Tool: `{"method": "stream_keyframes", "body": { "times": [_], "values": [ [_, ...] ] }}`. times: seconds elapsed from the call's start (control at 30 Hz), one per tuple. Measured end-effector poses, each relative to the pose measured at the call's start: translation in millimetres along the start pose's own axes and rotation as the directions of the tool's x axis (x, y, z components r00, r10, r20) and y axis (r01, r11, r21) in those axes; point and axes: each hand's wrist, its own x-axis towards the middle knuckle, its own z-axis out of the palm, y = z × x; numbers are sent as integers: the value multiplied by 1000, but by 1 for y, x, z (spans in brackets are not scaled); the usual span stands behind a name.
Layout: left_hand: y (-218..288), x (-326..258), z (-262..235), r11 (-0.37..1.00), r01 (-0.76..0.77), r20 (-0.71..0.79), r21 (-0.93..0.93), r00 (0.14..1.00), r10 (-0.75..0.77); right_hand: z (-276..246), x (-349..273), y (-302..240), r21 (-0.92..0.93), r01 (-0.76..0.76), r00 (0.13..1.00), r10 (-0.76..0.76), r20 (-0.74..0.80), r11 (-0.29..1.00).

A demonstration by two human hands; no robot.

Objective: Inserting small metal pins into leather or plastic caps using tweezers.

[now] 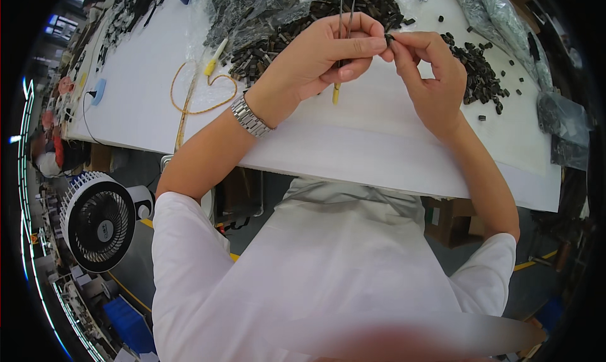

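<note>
My left hand is closed, with a pair of thin metal tweezers running up through its fingers; their yellow end sticks out below. Its thumb and forefinger meet at a small black part. My right hand pinches that same part from the other side, so the fingertips of both hands almost touch. Fingers cover most of the part. Behind my left hand lies a large heap of small dark parts. Another pile of such parts is right of my right hand.
Clear plastic bags lie at the back and at the right of the white table. A yellow-and-white tool with a yellow cord rests left of my left hand. A fan stands left, beyond the table edge.
</note>
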Motion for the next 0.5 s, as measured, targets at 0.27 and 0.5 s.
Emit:
{"method": "stream_keyframes", "body": {
  "times": [0.27, 0.5],
  "values": [
    [8, -6, 13, 999, 41, 46, 24, 998, -42, -13, -16, -22, 173, -118, 992, 111, 53, 978],
    [29, -21, 36, 774, -52, -150, 631, 971, 187, -13, -18, -44, 301, -324, 944, 325, 51, 897]
  ]
}}
